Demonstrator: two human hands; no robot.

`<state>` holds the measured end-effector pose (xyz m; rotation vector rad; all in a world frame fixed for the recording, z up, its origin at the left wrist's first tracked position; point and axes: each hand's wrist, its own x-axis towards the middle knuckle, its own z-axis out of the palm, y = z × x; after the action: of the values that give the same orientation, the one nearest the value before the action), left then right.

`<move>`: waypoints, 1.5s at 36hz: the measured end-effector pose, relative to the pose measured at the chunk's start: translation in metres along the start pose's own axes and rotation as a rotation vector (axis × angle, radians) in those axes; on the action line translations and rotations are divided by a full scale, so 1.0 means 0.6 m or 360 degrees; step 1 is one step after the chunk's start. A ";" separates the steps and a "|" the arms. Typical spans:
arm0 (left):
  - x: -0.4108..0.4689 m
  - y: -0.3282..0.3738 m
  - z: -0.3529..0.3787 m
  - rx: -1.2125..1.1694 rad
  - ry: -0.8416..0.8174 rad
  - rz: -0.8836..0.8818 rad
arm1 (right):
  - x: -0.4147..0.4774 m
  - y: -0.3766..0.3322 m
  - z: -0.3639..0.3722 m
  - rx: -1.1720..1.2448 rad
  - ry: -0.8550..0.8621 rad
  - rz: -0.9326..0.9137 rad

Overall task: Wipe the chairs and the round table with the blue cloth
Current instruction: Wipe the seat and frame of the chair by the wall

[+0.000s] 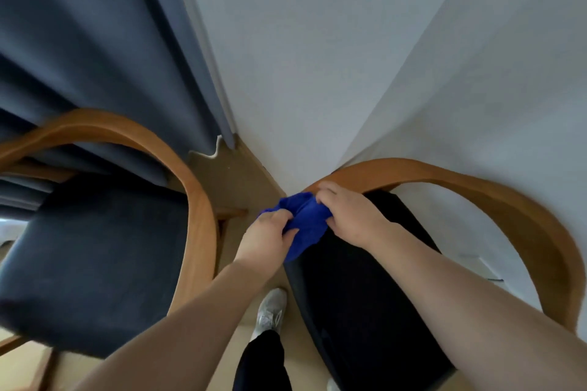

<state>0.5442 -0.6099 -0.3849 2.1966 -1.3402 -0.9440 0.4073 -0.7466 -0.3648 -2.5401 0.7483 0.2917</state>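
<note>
The blue cloth (306, 225) is bunched between both of my hands, above the left end of the right chair's curved wooden back rail (444, 174). My left hand (265, 236) pinches the cloth's left side. My right hand (349, 216) grips its right side, close to the rail. The right chair's dark seat (365, 295) lies just below my hands. A second chair with a navy seat (95, 263) and a curved wooden rail (197, 216) stands at the left. The round table is not in view.
A dark blue curtain (95, 41) hangs behind the left chair. White walls (317, 57) meet in a corner just beyond the cloth. A narrow strip of beige floor (235, 181) runs between the chairs, with my shoe (270, 311) on it.
</note>
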 end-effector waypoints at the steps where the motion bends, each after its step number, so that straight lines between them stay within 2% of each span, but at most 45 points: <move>1: 0.000 -0.005 0.007 -0.0025 0.0035 -0.0029 | 0.004 0.003 0.007 0.0007 -0.0009 -0.0048; 4: -0.002 -0.019 0.018 -0.0121 0.0100 -0.0132 | 0.014 0.005 0.030 -0.0309 -0.0276 -0.0190; 6: -0.002 -0.029 0.017 -0.0143 0.0150 -0.0165 | 0.023 -0.001 0.035 -0.0548 -0.0333 -0.0240; 11: -0.015 -0.048 0.008 -0.0118 0.0231 -0.0154 | 0.056 -0.029 0.039 -0.0843 0.0012 -0.0311; 15: -0.031 -0.063 -0.004 -0.0129 0.0254 -0.0225 | 0.065 -0.038 0.053 -0.0750 0.0384 -0.0702; 17: -0.033 -0.067 -0.009 -0.0108 0.0243 -0.0241 | 0.061 -0.037 0.067 -0.0689 0.0403 -0.0800; 23: -0.036 -0.069 -0.019 -0.0087 0.0331 -0.0177 | 0.036 -0.042 0.097 -0.0580 -0.0033 -0.0501; 29: -0.041 -0.071 -0.031 -0.0100 0.0428 -0.0195 | 0.061 -0.063 0.126 -0.0600 -0.0024 -0.0278; 36: -0.039 -0.063 -0.035 -0.0035 0.0484 -0.0181 | 0.069 -0.030 0.138 -0.0617 0.0109 -0.0476; 44: -0.018 -0.044 -0.028 -0.0018 0.0432 -0.0062 | 0.059 0.016 0.115 -0.0639 0.0068 -0.0519; 50: -0.007 -0.038 -0.007 0.0045 0.0278 -0.0091 | 0.057 0.072 0.091 -0.0676 -0.0005 -0.0437; 54: 0.004 -0.024 0.012 0.0176 0.0139 0.0034 | 0.053 0.100 0.087 -0.0709 0.0032 -0.0510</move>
<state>0.5486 -0.6054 -0.3999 2.2726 -1.4025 -0.7740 0.3968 -0.7796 -0.4432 -3.0310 0.2915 0.3547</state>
